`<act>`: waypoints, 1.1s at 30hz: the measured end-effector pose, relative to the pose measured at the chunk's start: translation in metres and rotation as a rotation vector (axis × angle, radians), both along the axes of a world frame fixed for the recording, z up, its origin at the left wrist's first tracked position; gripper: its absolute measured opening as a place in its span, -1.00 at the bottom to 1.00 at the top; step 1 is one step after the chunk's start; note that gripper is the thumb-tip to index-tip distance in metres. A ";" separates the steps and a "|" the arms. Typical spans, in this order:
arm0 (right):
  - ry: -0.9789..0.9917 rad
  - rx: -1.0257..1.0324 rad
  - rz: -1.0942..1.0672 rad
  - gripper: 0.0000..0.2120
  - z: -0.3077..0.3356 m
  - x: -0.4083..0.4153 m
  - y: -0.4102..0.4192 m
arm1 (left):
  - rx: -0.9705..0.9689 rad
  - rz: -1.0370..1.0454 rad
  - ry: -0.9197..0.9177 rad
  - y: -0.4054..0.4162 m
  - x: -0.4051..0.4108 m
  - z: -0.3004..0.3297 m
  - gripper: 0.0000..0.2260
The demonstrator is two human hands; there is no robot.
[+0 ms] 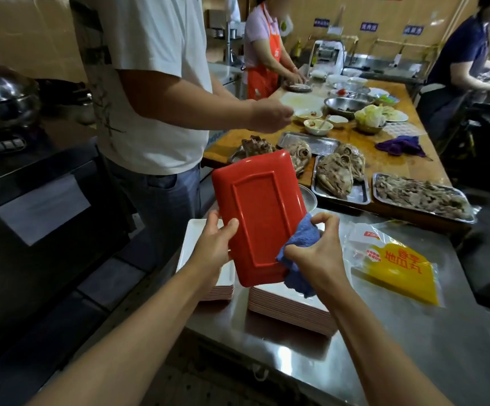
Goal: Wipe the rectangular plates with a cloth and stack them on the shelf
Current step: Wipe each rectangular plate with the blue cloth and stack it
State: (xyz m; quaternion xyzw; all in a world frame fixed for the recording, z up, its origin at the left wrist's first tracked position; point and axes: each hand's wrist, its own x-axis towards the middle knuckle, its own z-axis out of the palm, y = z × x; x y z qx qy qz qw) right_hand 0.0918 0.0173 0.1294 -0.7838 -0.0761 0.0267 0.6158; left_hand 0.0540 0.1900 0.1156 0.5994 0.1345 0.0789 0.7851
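Note:
A red rectangular plate is held up at the centre with its underside facing me, tilted on end. My left hand grips its left edge, thumb on the red back. My right hand holds a bunched blue cloth against the plate's lower right edge. Below them, two stacks of rectangular plates with white tops rest on the steel counter: a left stack and a right stack.
A yellow and clear plastic bag lies on the steel counter to the right. Metal trays of meat and bowls crowd the wooden table beyond. A person in a white shirt stands close on the left; dark oven front at left.

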 end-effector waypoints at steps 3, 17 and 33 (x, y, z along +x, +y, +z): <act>-0.062 -0.050 0.054 -0.44 0.008 0.008 -0.015 | 0.316 0.051 0.027 0.013 0.000 0.014 -0.53; -0.006 -0.163 0.429 -0.49 0.031 0.027 -0.062 | 0.567 -0.404 -0.059 0.030 0.015 0.073 -0.58; -0.399 -0.391 0.182 -0.64 0.012 0.024 -0.045 | 0.146 -0.091 -0.036 0.037 -0.003 0.034 -0.57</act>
